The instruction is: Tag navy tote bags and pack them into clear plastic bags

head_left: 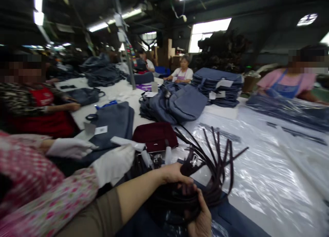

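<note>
A bundle of long dark straps (217, 172) with metal buckles fans out in front of me, its loose ends pointing up and to the right. My left hand (174, 175) is closed around the bundle near the buckle end. Lower down, the fingers of my right hand (202, 213) curl round the looped straps from the right side. Beneath them lies dark blue fabric (236, 216). Just beyond my left hand sits a dark red bag (155, 135), with more buckled straps and white wrapping in front of it.
At left, a co-worker's white-gloved hands (113, 165) are close to my left forearm. Blue bags (177, 103) are heaped mid-table, with a stack of blue bags (218, 82) behind. Clear plastic sheeting (267, 175) covers the right side. Other people work around the table.
</note>
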Action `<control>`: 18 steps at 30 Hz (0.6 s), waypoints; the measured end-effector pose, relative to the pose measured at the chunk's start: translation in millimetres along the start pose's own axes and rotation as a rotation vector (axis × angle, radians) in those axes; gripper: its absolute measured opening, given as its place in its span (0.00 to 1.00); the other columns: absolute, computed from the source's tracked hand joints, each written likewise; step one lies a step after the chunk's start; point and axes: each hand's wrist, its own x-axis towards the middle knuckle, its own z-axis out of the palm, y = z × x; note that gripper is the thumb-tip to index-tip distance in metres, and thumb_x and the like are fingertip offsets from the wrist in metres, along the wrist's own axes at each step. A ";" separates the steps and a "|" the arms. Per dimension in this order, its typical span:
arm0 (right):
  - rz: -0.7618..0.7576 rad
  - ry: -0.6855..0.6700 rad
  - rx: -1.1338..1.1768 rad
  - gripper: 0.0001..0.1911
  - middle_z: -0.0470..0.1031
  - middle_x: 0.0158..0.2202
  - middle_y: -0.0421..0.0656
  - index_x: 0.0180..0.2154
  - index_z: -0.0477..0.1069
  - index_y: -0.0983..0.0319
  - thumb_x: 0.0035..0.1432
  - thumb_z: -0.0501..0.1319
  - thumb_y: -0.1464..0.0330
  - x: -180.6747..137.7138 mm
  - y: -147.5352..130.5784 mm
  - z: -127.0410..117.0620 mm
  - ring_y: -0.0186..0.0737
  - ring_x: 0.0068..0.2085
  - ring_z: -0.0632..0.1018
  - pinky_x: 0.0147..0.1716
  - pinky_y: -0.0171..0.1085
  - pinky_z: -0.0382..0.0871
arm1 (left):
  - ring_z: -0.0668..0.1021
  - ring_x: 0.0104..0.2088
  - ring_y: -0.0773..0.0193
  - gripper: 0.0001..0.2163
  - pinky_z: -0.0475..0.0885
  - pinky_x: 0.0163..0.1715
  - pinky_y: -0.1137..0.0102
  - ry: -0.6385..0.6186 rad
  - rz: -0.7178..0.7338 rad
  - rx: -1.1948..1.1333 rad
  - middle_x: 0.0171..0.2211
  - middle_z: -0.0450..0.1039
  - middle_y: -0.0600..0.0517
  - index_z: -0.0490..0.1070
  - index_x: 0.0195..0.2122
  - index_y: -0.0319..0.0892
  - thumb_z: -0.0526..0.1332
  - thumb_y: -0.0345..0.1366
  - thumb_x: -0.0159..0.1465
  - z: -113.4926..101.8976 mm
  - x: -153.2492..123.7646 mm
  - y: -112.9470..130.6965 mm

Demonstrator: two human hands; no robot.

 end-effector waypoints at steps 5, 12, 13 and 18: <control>-0.077 -0.195 -0.178 0.12 0.69 0.19 0.32 0.30 0.73 0.57 0.45 0.71 0.60 29.4 -4.8 -24.2 0.34 0.22 0.72 0.40 0.43 0.76 | 0.66 0.16 0.68 0.17 0.60 0.18 0.71 0.081 0.050 0.044 0.19 0.66 0.54 0.68 0.25 0.39 0.69 0.47 0.44 8.2 12.4 -8.6; -0.057 -0.069 -0.218 0.14 0.80 0.30 0.40 0.31 0.77 0.57 0.41 0.72 0.59 18.0 9.3 -33.6 0.45 0.35 0.79 0.42 0.47 0.74 | 0.74 0.26 0.61 0.13 0.70 0.30 0.66 0.218 -0.005 0.381 0.26 0.73 0.48 0.71 0.28 0.39 0.64 0.45 0.52 33.3 6.2 -3.2; -0.057 -0.040 -0.209 0.15 0.80 0.30 0.40 0.31 0.77 0.56 0.40 0.72 0.57 14.7 13.6 -33.8 0.45 0.36 0.79 0.42 0.47 0.74 | 0.76 0.31 0.57 0.13 0.72 0.35 0.63 0.271 0.037 0.555 0.29 0.74 0.46 0.73 0.30 0.39 0.64 0.45 0.53 35.9 3.0 -1.4; -0.080 0.026 -0.143 0.25 0.81 0.36 0.42 0.37 0.78 0.54 0.34 0.74 0.53 7.9 25.0 -37.6 0.48 0.40 0.80 0.45 0.51 0.73 | 0.66 0.55 0.45 0.20 0.65 0.54 0.54 0.366 0.258 0.936 0.48 0.70 0.40 0.76 0.37 0.38 0.66 0.50 0.53 44.3 -4.6 -3.4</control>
